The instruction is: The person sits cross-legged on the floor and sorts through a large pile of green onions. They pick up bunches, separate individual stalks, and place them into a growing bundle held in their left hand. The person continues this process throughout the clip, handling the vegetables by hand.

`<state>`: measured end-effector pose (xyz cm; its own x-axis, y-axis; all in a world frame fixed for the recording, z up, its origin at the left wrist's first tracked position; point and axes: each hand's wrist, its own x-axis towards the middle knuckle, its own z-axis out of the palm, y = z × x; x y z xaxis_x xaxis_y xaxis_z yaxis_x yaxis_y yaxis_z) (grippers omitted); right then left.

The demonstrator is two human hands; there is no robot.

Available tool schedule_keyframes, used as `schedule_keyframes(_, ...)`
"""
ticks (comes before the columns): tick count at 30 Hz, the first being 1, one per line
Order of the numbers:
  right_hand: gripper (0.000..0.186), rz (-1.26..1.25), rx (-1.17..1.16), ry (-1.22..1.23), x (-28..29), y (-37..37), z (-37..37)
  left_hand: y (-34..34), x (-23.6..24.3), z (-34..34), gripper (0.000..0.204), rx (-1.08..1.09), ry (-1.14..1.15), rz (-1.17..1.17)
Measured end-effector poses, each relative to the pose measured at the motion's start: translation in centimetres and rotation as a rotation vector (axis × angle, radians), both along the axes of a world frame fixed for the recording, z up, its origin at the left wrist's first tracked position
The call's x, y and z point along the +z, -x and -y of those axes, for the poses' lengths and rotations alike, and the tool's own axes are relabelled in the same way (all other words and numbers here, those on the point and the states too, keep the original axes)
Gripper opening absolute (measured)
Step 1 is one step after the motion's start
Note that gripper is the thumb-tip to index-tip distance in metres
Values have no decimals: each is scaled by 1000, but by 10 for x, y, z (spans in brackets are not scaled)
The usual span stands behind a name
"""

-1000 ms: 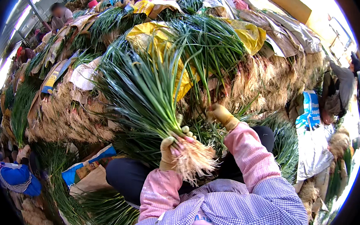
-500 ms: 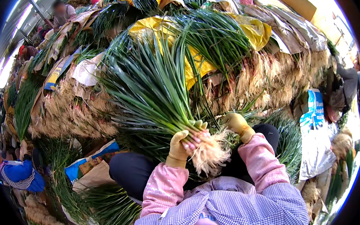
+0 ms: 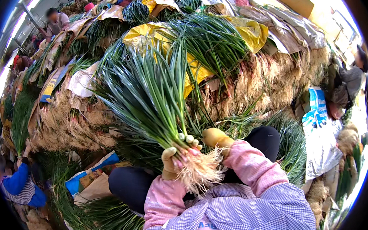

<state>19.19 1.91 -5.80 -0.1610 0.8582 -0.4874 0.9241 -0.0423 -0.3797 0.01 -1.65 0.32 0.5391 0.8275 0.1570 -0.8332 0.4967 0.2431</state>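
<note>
yellow-gloved, the left hand point(image 3: 170, 162) clamps its fingers round an onion bunch point(image 3: 163, 116), root end nearest, leaves slanting away leftward; the right hand point(image 3: 216, 138), just right, curls its fingers, hold unclear; beyond, the onion heap's point(image 3: 282, 78) near edge.

Bright side glare, bent black-rimmed edges

On my feed the long-leaved onion bunch point(image 3: 156, 104) was glossy dark green, paling to white and pink above straw-coloured, stringy roots point(image 3: 200, 172). I saw yellow-tan on the gloved left hand point(image 3: 168, 162) and gloved right hand point(image 3: 217, 138), pink fabric sleeves point(image 3: 255, 165), a purple-and-white checked cloth jacket point(image 3: 259, 207) and, at the plant heap's point(image 3: 273, 79) near edge, a bright-yellow crumpled plastic sheet point(image 3: 197, 72).
</note>
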Motion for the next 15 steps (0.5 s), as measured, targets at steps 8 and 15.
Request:
schedule_keyframes(8,26,-359,-692,-402,49,-83,-50,-8,0,-7,63,-45,159,-118)
schedule_keyframes(15,26,-532,244,-390,66,-29,30,1,-11,-14,62,-82,39,-411)
